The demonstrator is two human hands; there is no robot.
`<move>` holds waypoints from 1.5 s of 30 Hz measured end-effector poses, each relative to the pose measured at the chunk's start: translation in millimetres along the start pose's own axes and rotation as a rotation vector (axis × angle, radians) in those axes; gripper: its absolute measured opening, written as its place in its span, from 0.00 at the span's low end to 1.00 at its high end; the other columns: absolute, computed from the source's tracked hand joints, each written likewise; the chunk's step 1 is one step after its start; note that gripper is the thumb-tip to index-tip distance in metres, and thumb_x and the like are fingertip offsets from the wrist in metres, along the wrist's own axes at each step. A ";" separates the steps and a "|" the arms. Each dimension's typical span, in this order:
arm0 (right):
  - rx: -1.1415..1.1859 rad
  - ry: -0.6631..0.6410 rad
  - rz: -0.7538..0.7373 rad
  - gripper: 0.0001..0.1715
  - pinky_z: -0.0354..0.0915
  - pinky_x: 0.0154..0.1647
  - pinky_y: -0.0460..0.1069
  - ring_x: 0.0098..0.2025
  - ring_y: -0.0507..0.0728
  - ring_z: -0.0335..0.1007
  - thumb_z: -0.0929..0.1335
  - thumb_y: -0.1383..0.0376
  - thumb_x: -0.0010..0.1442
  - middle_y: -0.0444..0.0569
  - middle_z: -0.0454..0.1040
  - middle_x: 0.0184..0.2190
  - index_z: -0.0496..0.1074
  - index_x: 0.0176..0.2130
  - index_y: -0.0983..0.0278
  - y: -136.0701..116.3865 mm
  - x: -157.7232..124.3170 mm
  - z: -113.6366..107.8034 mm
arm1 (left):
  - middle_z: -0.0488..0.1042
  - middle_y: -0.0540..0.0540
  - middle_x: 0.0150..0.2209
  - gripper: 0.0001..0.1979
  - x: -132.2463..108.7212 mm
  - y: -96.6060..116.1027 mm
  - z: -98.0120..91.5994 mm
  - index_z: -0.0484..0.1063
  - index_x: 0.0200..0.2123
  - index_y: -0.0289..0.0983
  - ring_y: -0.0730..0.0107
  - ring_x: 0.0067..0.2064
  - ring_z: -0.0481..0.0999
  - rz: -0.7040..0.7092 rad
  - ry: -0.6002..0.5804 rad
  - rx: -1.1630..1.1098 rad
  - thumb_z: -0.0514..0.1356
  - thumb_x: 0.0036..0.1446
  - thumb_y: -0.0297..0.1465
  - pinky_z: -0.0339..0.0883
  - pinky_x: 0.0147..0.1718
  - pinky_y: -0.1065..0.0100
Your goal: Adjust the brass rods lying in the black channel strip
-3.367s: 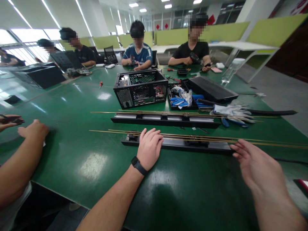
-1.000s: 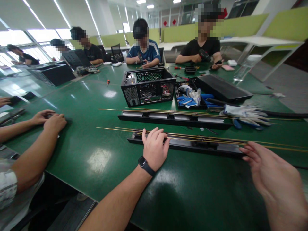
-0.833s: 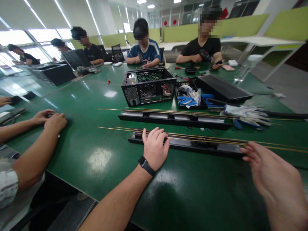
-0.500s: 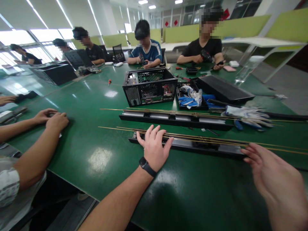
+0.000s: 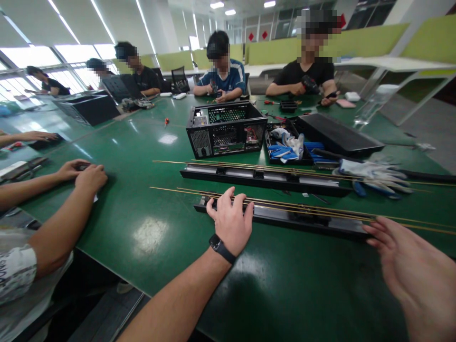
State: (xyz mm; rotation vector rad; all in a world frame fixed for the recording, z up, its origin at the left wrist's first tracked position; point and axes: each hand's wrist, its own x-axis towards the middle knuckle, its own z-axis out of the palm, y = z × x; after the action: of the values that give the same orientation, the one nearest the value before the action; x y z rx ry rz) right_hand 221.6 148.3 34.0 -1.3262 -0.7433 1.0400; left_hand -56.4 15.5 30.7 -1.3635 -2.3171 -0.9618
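A long black rail (image 5: 270,216) with a grey inner strip lies across the table before me, and several thin brass-coloured rods (image 5: 281,205) run lengthwise over it. My left hand (image 5: 231,221), with a dark watch on its wrist, rests over the rail's left part with its fingers apart and bent. At the right end, the fingertips of my right hand (image 5: 409,261) touch or nearly touch the rail; its fingers are stretched out and its thumb is hidden. Behind lies a second black rail (image 5: 249,178), also with thin rods (image 5: 228,165) along it.
Behind the rails stand an open black computer case (image 5: 226,130) and a black tray (image 5: 269,154) with blue-white gloves. Another glove (image 5: 377,175) lies at the right, near a flat black panel (image 5: 338,133). A neighbour's hands (image 5: 89,178) are at the left. Several people sit across the table.
The whole view has shifted slightly. The fingers of my left hand have drawn in a little over the rail. My right hand stays at the rail's right end.
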 end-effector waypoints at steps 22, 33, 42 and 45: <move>0.004 -0.001 -0.001 0.09 0.69 0.26 0.38 0.35 0.52 0.75 0.74 0.69 0.48 0.54 0.77 0.38 0.79 0.34 0.66 -0.4 -1.7 -0.3 | 0.70 0.33 0.57 0.15 -1.3 -0.9 0.3 0.73 0.52 0.37 0.48 0.60 0.69 0.039 -0.008 0.077 0.60 0.67 0.38 0.59 0.63 0.41; -0.008 0.024 0.006 0.10 0.68 0.26 0.37 0.34 0.51 0.75 0.73 0.69 0.47 0.53 0.77 0.38 0.78 0.34 0.66 -2.7 -5.7 4.0 | 0.68 0.33 0.57 0.17 -1.0 -3.1 -0.6 0.72 0.54 0.35 0.47 0.59 0.70 0.060 -0.015 0.113 0.61 0.66 0.38 0.64 0.60 0.45; -0.017 0.005 0.002 0.09 0.69 0.26 0.37 0.34 0.51 0.75 0.73 0.69 0.50 0.54 0.77 0.39 0.79 0.35 0.66 -1.6 -5.1 2.6 | 0.67 0.30 0.60 0.20 2.8 -4.6 -4.4 0.71 0.56 0.34 0.46 0.59 0.70 0.054 -0.060 0.138 0.61 0.67 0.41 0.64 0.58 0.45; -0.004 -0.002 -0.010 0.09 0.69 0.26 0.38 0.34 0.52 0.76 0.73 0.69 0.49 0.54 0.77 0.38 0.79 0.35 0.66 -0.2 -3.8 2.3 | 0.67 0.30 0.61 0.21 4.6 -4.8 -6.5 0.70 0.56 0.34 0.46 0.59 0.70 0.052 -0.080 0.145 0.61 0.66 0.41 0.64 0.59 0.46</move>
State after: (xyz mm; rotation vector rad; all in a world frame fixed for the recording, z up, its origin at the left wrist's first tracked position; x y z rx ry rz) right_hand 218.1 145.8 35.0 -1.3243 -0.7533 1.0328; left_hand -63.4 12.6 36.0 -1.4187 -2.3458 -0.7217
